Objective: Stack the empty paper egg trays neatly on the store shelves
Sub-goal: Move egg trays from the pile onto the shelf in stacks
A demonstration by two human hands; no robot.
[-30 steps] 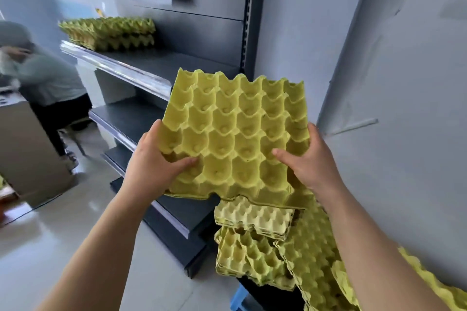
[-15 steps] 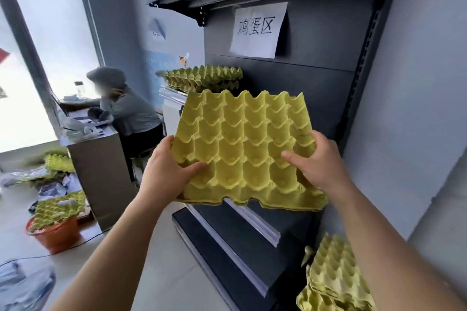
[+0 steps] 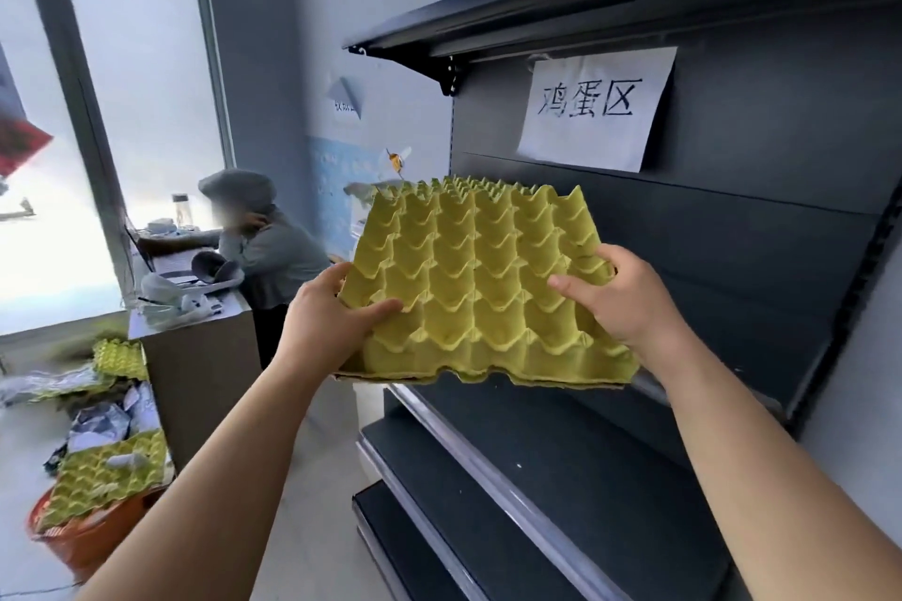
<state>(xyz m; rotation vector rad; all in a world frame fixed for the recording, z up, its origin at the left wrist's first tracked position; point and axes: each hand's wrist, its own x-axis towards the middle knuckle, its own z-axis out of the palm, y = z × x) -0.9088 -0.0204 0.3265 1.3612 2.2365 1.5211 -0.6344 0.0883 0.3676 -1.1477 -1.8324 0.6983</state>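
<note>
A yellow-green paper egg tray [image 3: 481, 288] hangs in the air, nearly level, in front of the dark shelf unit. My left hand [image 3: 332, 327] grips its near left corner, thumb on top. My right hand [image 3: 620, 303] grips the near right side, thumb across the cups. Behind the held tray, the tips of a stack of egg trays [image 3: 468, 185] on the shelf show over its far edge. The dark shelf board [image 3: 561, 449] lies below the tray.
A paper sign [image 3: 593, 107] hangs on the shelf's back panel under the top shelf [image 3: 537, 15]. A seated person [image 3: 263, 239] is at a counter [image 3: 195, 356] to the left. More egg trays [image 3: 105, 473] lie on an orange tub [image 3: 92, 537] and the floor.
The tray has risen and tilted flatter, up to the level of the shelf with the stacked trays. My view has lifted; the loose trays at the lower right are out of sight.
</note>
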